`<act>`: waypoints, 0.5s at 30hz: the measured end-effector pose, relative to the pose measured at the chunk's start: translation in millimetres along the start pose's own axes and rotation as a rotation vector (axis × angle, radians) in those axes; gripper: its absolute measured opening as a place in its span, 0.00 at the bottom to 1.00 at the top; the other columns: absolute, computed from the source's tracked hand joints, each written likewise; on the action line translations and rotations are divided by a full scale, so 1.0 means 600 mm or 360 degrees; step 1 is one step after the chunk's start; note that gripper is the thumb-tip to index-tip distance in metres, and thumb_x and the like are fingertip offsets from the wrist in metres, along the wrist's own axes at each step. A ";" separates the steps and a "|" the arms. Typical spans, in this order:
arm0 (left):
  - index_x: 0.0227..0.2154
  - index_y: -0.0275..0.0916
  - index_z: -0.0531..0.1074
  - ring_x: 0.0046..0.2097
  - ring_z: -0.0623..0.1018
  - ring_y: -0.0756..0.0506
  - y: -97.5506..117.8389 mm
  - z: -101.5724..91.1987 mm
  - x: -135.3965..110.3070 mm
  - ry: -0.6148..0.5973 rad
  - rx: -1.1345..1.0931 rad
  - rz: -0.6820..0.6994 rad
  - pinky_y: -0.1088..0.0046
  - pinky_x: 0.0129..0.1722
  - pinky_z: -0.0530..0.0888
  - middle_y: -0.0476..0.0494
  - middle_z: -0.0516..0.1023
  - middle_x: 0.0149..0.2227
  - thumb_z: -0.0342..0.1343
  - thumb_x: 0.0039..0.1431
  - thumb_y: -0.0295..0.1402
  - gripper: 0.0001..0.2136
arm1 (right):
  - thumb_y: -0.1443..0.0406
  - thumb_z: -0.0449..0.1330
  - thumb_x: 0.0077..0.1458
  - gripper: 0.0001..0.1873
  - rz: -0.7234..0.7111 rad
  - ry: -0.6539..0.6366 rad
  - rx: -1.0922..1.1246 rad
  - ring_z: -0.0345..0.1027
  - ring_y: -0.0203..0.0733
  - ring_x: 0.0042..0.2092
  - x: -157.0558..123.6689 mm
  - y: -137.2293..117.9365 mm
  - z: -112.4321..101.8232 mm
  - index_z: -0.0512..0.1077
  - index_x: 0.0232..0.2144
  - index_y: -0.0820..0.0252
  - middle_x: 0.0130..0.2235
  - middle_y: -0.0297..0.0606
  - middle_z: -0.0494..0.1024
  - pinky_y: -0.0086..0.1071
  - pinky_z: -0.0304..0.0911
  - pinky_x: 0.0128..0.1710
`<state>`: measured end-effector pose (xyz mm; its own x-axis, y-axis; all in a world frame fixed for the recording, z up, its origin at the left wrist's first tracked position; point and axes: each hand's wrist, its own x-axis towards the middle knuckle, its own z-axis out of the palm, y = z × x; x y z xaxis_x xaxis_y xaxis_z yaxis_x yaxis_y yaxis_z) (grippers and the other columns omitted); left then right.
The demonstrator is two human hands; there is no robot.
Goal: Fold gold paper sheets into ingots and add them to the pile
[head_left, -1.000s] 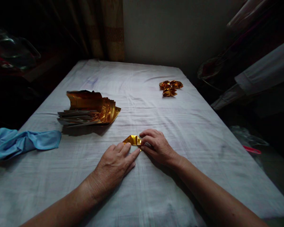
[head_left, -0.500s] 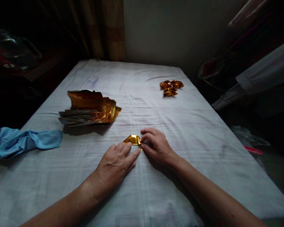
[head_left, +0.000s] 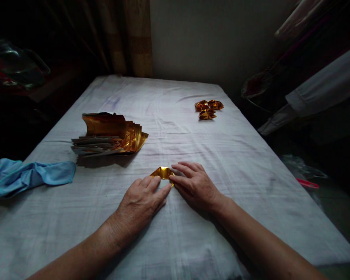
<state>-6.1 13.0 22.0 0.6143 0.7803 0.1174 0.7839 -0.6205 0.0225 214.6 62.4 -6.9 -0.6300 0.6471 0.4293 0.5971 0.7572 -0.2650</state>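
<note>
The left hand (head_left: 142,195) lay flat, the right hand (head_left: 197,184) loosely extended, both touching folded gold foil (head_left: 163,173); the paper stack's (head_left: 105,126) pattern was unreadable.

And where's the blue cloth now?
In the head view, the blue cloth lies on the white-covered table, at its left edge, nearer the camera than the gold paper stack.

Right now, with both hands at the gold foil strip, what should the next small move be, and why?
I'd probably have the right hand press lightly along the strip's right end to firm it down. That hand is already touching there, and the left hand rests on the left end, so it could serve as an anchor.
</note>
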 end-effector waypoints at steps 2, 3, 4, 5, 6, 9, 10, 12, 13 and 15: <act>0.53 0.43 0.71 0.45 0.76 0.38 -0.006 0.002 -0.001 0.0053 -0.0034 0.0022 0.60 0.42 0.74 0.41 0.76 0.45 0.57 0.64 0.33 0.15 | 0.64 0.57 0.65 0.12 -0.0063 -0.0020 -0.0124 0.66 0.51 0.54 0.000 -0.008 -0.006 0.76 0.48 0.55 0.53 0.43 0.77 0.45 0.62 0.51; 0.52 0.42 0.71 0.45 0.77 0.39 -0.011 0.003 -0.001 0.0094 -0.0060 0.0033 0.60 0.42 0.75 0.41 0.77 0.44 0.57 0.65 0.33 0.14 | 0.64 0.57 0.65 0.12 -0.0091 -0.0036 -0.0162 0.67 0.50 0.52 0.000 -0.011 -0.009 0.76 0.48 0.56 0.52 0.43 0.78 0.44 0.63 0.50; 0.51 0.40 0.71 0.44 0.77 0.40 -0.017 0.005 -0.002 0.0143 -0.0094 0.0038 0.61 0.42 0.75 0.41 0.77 0.44 0.56 0.65 0.33 0.13 | 0.64 0.57 0.66 0.11 -0.0116 -0.0056 -0.0193 0.68 0.48 0.50 0.002 -0.013 -0.010 0.76 0.47 0.57 0.50 0.43 0.78 0.42 0.64 0.48; 0.50 0.39 0.71 0.44 0.77 0.40 -0.023 0.007 -0.003 0.0199 -0.0136 0.0042 0.62 0.43 0.75 0.41 0.77 0.43 0.55 0.66 0.34 0.12 | 0.64 0.56 0.66 0.11 -0.0143 -0.0085 -0.0220 0.68 0.47 0.47 0.004 -0.014 -0.011 0.76 0.46 0.58 0.48 0.43 0.79 0.40 0.65 0.46; 0.49 0.38 0.71 0.44 0.77 0.41 -0.029 0.009 -0.003 0.0248 -0.0183 0.0045 0.63 0.44 0.75 0.41 0.78 0.44 0.53 0.67 0.33 0.11 | 0.65 0.56 0.66 0.10 -0.0170 -0.0118 -0.0244 0.68 0.45 0.44 0.006 -0.014 -0.012 0.76 0.45 0.59 0.45 0.43 0.79 0.39 0.65 0.43; 0.46 0.37 0.72 0.44 0.77 0.43 -0.046 0.014 -0.005 0.0331 -0.0290 0.0053 0.66 0.45 0.75 0.41 0.79 0.44 0.49 0.70 0.33 0.10 | 0.67 0.56 0.66 0.09 -0.0246 -0.0223 -0.0304 0.67 0.42 0.36 0.011 -0.014 -0.012 0.76 0.42 0.61 0.39 0.42 0.78 0.36 0.65 0.37; 0.45 0.37 0.72 0.44 0.77 0.43 -0.050 0.014 -0.006 0.0328 -0.0308 0.0055 0.66 0.45 0.75 0.41 0.79 0.43 0.49 0.70 0.33 0.09 | 0.68 0.55 0.66 0.09 -0.0264 -0.0247 -0.0316 0.67 0.42 0.36 0.011 -0.015 -0.012 0.76 0.42 0.61 0.38 0.42 0.78 0.36 0.65 0.37; 0.41 0.38 0.74 0.43 0.77 0.43 -0.056 0.014 -0.006 0.0296 -0.0321 0.0057 0.66 0.45 0.75 0.42 0.79 0.41 0.49 0.69 0.33 0.09 | 0.68 0.56 0.66 0.08 -0.0278 -0.0279 -0.0342 0.68 0.42 0.36 0.012 -0.018 -0.012 0.76 0.42 0.61 0.39 0.41 0.79 0.36 0.65 0.37; 0.40 0.39 0.74 0.42 0.77 0.43 -0.058 0.014 -0.006 0.0281 -0.0321 0.0061 0.66 0.45 0.75 0.42 0.79 0.40 0.50 0.69 0.33 0.08 | 0.68 0.56 0.65 0.08 -0.0277 -0.0285 -0.0359 0.68 0.42 0.37 0.011 -0.019 -0.012 0.75 0.42 0.61 0.40 0.41 0.79 0.36 0.65 0.38; 0.38 0.39 0.75 0.42 0.77 0.43 -0.061 0.013 -0.006 0.0273 -0.0322 0.0072 0.65 0.46 0.75 0.43 0.79 0.39 0.51 0.68 0.32 0.07 | 0.69 0.56 0.65 0.09 -0.0274 -0.0263 -0.0390 0.69 0.42 0.37 0.008 -0.022 -0.012 0.75 0.44 0.62 0.40 0.41 0.80 0.36 0.65 0.38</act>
<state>-36.3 33.8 12.7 0.6103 0.7376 0.2889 0.7116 -0.6707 0.2093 207.2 54.9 4.7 -0.7921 0.5323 0.2988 0.5636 0.8257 0.0233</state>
